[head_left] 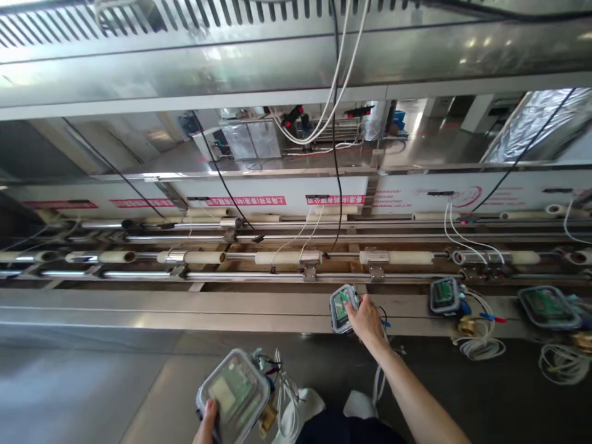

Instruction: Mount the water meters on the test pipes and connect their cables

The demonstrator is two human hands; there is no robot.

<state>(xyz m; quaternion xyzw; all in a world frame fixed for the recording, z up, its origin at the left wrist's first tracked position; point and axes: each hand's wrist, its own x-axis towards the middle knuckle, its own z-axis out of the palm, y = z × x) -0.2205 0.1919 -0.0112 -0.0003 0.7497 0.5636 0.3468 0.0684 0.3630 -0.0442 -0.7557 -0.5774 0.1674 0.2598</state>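
My left hand (pixel 208 422) grips a clear-lidded plastic box (pixel 238 394) with a green circuit board inside, low in the view. White cable and a brass fitting (pixel 268 420) hang at that box's right side. Further forward, my right hand (pixel 365 317) is closed on a smaller-looking box (pixel 341 308) of the same kind, at the edge of the metal ledge. White cable trails down from this second box, past my forearm. The fingers beneath both boxes are hidden.
Two more circuit boxes (pixel 444 296) with coiled white cables (pixel 483 348) and brass fittings sit along the steel ledge (pixel 139 311) to the right. Behind it run metal rods with cream rollers (pixel 411 257). Black and white cables (pixel 337 154) hang from the overhead metal housing.
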